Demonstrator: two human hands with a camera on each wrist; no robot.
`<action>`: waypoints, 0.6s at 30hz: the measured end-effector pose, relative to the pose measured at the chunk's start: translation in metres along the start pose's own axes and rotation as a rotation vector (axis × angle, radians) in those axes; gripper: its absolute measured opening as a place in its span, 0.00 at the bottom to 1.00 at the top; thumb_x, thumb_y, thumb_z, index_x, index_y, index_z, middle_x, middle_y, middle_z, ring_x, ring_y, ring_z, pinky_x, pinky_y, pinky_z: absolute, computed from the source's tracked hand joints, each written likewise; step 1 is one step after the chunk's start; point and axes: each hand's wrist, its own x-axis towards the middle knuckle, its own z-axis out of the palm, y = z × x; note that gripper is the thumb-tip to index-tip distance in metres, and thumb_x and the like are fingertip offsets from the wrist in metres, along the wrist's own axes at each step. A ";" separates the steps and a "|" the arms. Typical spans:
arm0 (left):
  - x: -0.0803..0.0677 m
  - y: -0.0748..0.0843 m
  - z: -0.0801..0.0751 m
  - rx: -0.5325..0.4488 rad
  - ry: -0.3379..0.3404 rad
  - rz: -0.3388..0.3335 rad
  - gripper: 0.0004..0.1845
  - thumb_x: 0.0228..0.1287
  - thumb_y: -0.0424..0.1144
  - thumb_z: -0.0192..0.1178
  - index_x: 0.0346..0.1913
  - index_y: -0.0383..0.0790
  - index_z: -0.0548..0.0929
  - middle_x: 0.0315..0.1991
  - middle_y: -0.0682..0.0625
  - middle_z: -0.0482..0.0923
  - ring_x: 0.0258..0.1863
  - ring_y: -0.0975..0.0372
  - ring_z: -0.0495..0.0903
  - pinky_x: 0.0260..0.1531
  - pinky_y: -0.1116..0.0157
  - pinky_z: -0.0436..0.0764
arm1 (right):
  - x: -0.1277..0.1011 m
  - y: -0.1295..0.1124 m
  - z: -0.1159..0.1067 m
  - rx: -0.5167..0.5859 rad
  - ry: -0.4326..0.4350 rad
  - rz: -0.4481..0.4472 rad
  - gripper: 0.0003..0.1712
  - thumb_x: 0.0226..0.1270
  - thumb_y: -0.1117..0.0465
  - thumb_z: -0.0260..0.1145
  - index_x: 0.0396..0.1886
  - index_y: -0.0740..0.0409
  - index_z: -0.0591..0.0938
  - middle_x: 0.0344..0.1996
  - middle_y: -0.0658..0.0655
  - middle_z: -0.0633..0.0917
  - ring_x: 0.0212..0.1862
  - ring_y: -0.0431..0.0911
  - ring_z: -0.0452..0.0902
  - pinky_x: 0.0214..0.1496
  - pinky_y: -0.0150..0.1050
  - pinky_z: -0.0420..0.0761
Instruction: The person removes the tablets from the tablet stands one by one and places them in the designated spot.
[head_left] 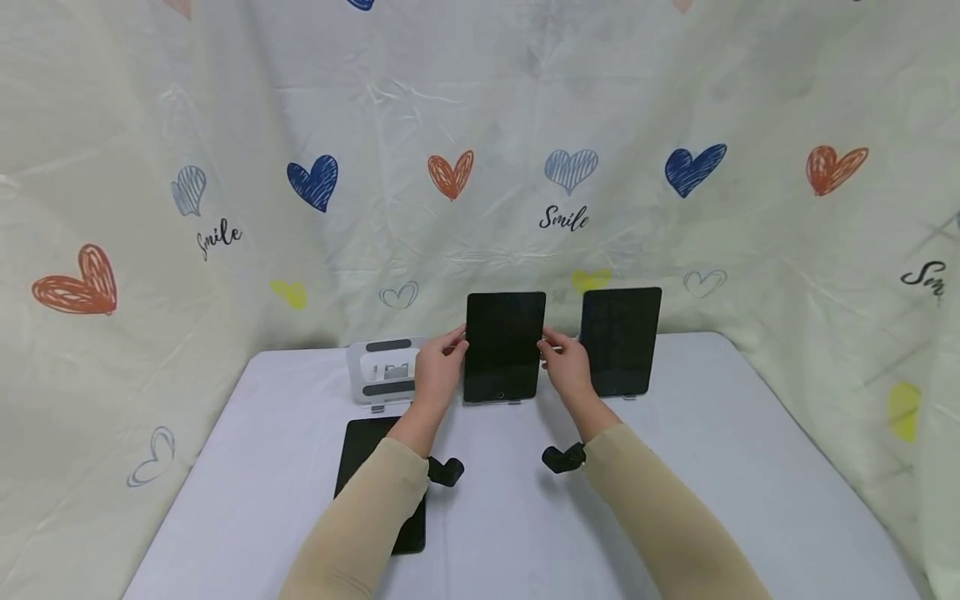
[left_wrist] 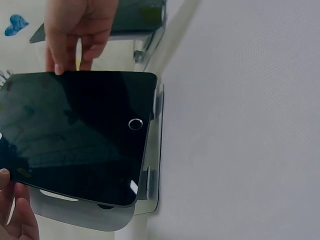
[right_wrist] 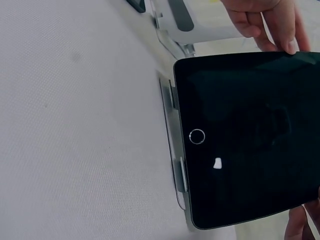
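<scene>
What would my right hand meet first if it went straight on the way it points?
Likely the middle tablet, whose edge your right hand pinches; depth beyond is hard to judge.

Near the counter's (head_left: 712, 450) far edge, a stand (left_wrist: 144, 186) is mostly hidden by the held tablet (head_left: 504, 346); the flat tablet (head_left: 365, 439) is partly covered by the left sleeve (head_left: 367, 517).

L hand (head_left: 438, 365) & R hand (head_left: 567, 365) pinching, arms (head_left: 360, 521) reaching fwd.
</scene>
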 end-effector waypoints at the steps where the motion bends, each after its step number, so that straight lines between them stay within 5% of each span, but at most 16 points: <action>1: -0.001 0.000 0.000 -0.008 -0.002 -0.008 0.16 0.69 0.42 0.63 0.59 0.55 0.85 0.46 0.55 0.85 0.43 0.62 0.81 0.39 0.63 0.80 | 0.000 0.000 -0.001 0.001 -0.002 0.001 0.23 0.77 0.59 0.58 0.69 0.54 0.75 0.54 0.61 0.79 0.48 0.56 0.78 0.46 0.38 0.81; 9: -0.004 0.002 -0.001 -0.082 0.026 -0.031 0.16 0.69 0.42 0.64 0.57 0.54 0.86 0.47 0.54 0.85 0.44 0.61 0.81 0.41 0.63 0.81 | -0.003 -0.008 -0.005 0.037 -0.010 -0.018 0.23 0.76 0.57 0.59 0.68 0.53 0.76 0.55 0.60 0.79 0.50 0.52 0.77 0.54 0.46 0.79; 18: -0.007 0.005 0.000 -0.114 0.012 -0.035 0.16 0.69 0.41 0.64 0.58 0.54 0.85 0.48 0.54 0.85 0.45 0.61 0.81 0.42 0.65 0.81 | -0.008 -0.009 -0.013 0.048 -0.032 0.000 0.23 0.75 0.59 0.60 0.68 0.51 0.77 0.54 0.60 0.80 0.50 0.51 0.78 0.49 0.40 0.80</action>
